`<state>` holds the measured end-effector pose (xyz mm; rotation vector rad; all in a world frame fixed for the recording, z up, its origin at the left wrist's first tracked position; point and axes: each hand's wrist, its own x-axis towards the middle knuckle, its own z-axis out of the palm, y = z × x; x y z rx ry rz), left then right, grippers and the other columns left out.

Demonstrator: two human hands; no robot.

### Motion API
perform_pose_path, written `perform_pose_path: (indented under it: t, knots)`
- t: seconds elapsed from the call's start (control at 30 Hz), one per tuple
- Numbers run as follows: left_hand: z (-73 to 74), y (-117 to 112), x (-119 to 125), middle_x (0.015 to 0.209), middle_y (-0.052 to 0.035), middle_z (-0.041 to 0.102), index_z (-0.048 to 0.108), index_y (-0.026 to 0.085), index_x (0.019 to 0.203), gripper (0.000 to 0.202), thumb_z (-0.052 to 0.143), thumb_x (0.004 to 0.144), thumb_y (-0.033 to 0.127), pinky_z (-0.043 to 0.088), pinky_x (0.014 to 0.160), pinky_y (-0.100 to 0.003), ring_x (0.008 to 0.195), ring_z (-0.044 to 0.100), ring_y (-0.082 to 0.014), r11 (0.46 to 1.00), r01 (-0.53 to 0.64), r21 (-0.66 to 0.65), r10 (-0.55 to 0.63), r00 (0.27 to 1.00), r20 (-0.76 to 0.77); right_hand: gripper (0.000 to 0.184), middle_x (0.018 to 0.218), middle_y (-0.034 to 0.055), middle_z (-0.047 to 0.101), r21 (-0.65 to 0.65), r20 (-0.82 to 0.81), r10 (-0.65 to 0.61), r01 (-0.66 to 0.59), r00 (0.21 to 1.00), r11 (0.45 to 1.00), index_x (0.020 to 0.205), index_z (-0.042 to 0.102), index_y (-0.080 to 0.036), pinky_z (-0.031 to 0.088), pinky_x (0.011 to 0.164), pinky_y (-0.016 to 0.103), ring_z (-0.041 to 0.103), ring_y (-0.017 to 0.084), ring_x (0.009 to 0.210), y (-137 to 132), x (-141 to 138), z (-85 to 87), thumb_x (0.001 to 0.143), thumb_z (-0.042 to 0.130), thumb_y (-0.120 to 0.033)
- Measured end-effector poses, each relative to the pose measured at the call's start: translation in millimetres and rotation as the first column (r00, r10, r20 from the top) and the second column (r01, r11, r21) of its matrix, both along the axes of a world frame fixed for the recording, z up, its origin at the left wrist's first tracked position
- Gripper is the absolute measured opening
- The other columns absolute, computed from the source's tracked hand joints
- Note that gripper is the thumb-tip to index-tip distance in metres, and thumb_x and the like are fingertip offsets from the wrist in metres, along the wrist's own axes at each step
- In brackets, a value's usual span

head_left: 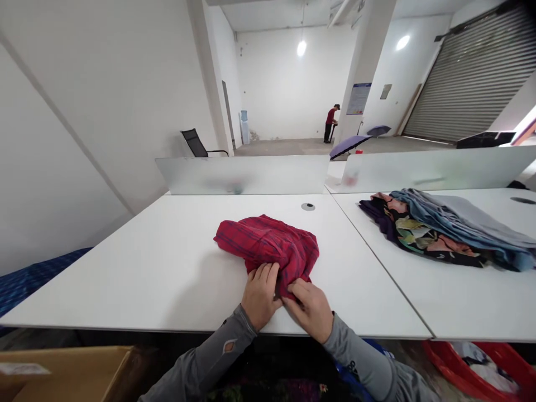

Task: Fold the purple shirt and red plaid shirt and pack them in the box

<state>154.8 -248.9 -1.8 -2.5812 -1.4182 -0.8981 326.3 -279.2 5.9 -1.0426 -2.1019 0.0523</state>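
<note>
A red plaid shirt (272, 240) lies bunched up on the white table (176, 251), close to its front edge. My left hand (262, 293) grips the near edge of the cloth, fingers curled over it. Just to the right, my right hand (310, 307) pinches the same near edge between thumb and fingers. Both thumbs nearly meet, and the bit of cloth between them is partly hidden by my fingers.
Folded clothes (444, 229) are piled on the right-hand table. Frosted partitions (247, 174) run along the back. Below the front edge are a cardboard box (67, 374) at left and a red basin (444, 363) at right. A person (330, 123) stands far off.
</note>
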Motion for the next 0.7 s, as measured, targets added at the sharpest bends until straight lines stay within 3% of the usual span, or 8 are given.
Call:
perform_pose_path:
  t: [0.1,0.2,0.27,0.37,0.47,0.57,0.63,0.7]
  knots:
    - [0.5,1.6,-9.6,0.122,-0.0133,0.06,0.056,0.015,0.126,0.044,0.054,0.082,0.021,0.042,0.096,-0.047,0.114,0.053,-0.0301,0.999,0.017,-0.046,-0.014,0.997,0.071,0.016,0.083,0.0043,0.06,-0.124,-0.144,0.163,-0.182,0.976,0.975,0.103,0.059,-0.021,0.046,0.062,0.026,0.056,0.014,0.07,-7.3,-16.3,4.8,0.091,0.053,-0.028]
    - [7.0,5.7,-24.7,0.119,-0.0111,0.063,0.062,0.017,0.117,0.036,0.048,0.084,0.019,0.043,0.095,-0.044,0.111,0.056,-0.026,0.994,0.076,-0.08,-0.047,0.949,0.311,0.026,0.102,0.0079,0.064,-0.065,-0.154,0.267,-0.279,0.951,0.958,0.116,0.057,-0.022,0.051,0.079,0.03,0.061,0.017,0.09,-1.7,-0.2,15.8,0.09,0.054,-0.025]
    - [15.0,4.7,-34.4,0.117,-0.0108,0.064,0.062,0.017,0.114,0.032,0.048,0.086,0.023,0.045,0.095,-0.042,0.11,0.058,-0.0241,0.986,0.147,-0.077,-0.086,0.849,0.521,0.038,0.121,0.0119,0.06,0.013,-0.063,0.147,-0.146,0.987,0.989,0.127,0.053,-0.022,0.047,0.095,0.038,0.055,0.023,0.113,8.1,19.4,21.3,0.089,0.055,-0.025]
    - [33.7,-4.0,-44.7,0.111,-0.0111,0.065,0.063,0.015,0.11,0.033,0.053,0.087,0.038,0.047,0.094,-0.041,0.104,0.06,-0.0244,0.962,0.267,-0.049,-0.149,0.671,0.726,0.067,0.143,0.0171,0.043,-0.014,0.151,-0.136,0.14,0.979,0.99,0.142,0.041,-0.018,0.041,0.101,0.048,0.039,0.032,0.131,32.7,42.3,20.4,0.08,0.063,-0.029]
    - [56.8,-13.2,-53.5,0.111,-0.0122,0.065,0.063,0.015,0.109,0.043,0.055,0.086,0.05,0.046,0.095,-0.042,0.106,0.06,-0.0262,0.945,0.325,-0.023,-0.184,0.59,0.786,0.058,0.144,0.0162,0.044,-0.095,0.201,-0.12,0.141,0.972,0.985,0.131,0.054,-0.017,0.043,0.099,0.046,0.043,0.031,0.129,63.8,47.1,15.0,0.075,0.06,-0.026]
    - [80.2,-14.7,-66.4,0.115,-0.0116,0.064,0.065,0.016,0.107,0.043,0.058,0.085,0.052,0.042,0.101,-0.042,0.111,0.057,-0.026,0.974,0.216,0.066,-0.183,0.583,0.792,0.033,0.111,0.0103,0.067,-0.12,-0.166,-0.058,0.038,0.984,0.992,0.1,0.067,-0.016,0.048,0.092,0.038,0.061,0.024,0.103,88.8,42.7,28.8,0.072,0.051,-0.02]
    - [96.8,-11.6,-75.5,0.114,-0.0097,0.064,0.066,0.016,0.105,0.036,0.062,0.084,0.045,0.042,0.101,-0.04,0.11,0.058,-0.0244,0.988,0.131,0.078,-0.139,0.571,0.809,0.028,0.089,0.0049,0.069,-0.092,-0.47,-0.078,0.04,0.879,0.995,0.091,0.065,-0.016,0.05,0.083,0.035,0.063,0.021,0.086,96.7,39.3,56.1,0.068,0.048,-0.017]
    - [115.3,-6.6,-80.5,0.107,-0.0074,0.067,0.065,0.016,0.103,0.029,0.064,0.082,0.036,0.046,0.096,-0.038,0.103,0.061,-0.0225,0.988,0.144,0.048,-0.111,0.47,0.876,0.024,0.08,0.0017,0.067,-0.059,-0.655,-0.062,0.031,0.753,0.998,0.086,0.063,-0.017,0.051,0.074,0.032,0.061,0.018,0.076,96.2,35.1,93.2,0.068,0.048,-0.017]
